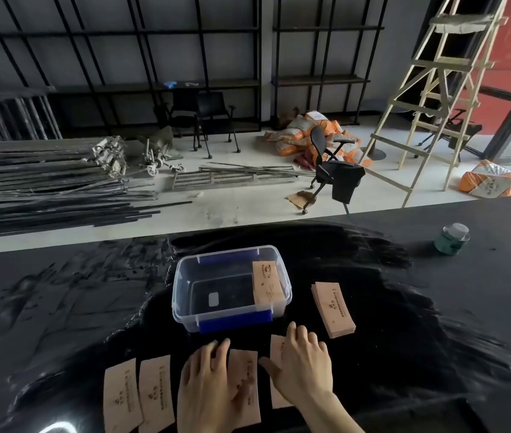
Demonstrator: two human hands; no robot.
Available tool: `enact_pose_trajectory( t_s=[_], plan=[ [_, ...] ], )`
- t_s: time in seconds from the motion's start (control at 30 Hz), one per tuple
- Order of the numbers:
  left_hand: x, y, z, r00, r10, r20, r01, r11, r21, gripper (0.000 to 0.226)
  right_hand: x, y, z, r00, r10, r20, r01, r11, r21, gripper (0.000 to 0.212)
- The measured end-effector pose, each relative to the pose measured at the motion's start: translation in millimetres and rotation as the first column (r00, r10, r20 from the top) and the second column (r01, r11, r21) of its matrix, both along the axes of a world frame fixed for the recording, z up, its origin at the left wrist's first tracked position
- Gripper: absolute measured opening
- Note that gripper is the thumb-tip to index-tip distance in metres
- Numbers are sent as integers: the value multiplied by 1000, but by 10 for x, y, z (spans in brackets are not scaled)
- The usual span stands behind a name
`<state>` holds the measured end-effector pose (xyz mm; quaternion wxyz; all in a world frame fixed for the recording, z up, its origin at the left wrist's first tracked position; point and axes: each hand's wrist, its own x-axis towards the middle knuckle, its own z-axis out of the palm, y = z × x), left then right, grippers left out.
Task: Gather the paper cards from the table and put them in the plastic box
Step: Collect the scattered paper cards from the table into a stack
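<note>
on the table [435, 307], both hands [207, 379] press flat on cards [245, 379].

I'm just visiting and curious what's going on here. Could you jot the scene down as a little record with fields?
surface: black table
container: clear plastic box with blue latches, lid off
in box: one paper card leaning against the right wall
stack: pile of cards right of the box, on the table
loose cards: two cards side by side at the near left
left hand: flat on a card
right hand: flat on another card
other: green jar at far right
</note>
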<state>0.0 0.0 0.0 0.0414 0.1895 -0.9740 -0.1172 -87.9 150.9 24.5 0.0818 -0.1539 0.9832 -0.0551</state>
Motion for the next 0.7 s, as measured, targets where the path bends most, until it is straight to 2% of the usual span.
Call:
enact_pose_trajectory(
  t_s=[0.03,0.1,0.23,0.4,0.57,0.63,0.7],
  plan=[
    [-14,10,-25,995,0,102,-3,1000,30,97,1,1,-13,1000,-4,21,4,1000,14,98],
    [-23,61,-39,989,-9,145,7,1000,13,103,17,8,-16,1000,-19,16,19,999,31,94],
    [-43,97,0,988,-21,151,25,999,-22,98,27,-19,1,991,-108,84,109,994,-12,92],
    [-102,112,129,990,-15,137,6,998,62,100,-32,-38,-22,930,-266,252,313,935,-168,98],
    [-180,121,234,989,82,126,-110,967,232,93,-140,72,-85,796,-297,528,561,689,-459,39],
    [-220,125,254,985,129,112,-160,931,328,89,-177,99,-110,740,-280,611,639,576,-510,29],
    [-242,114,292,981,176,84,-195,898,395,78,-187,116,-110,665,-248,705,729,420,-540,25]
  ],
)
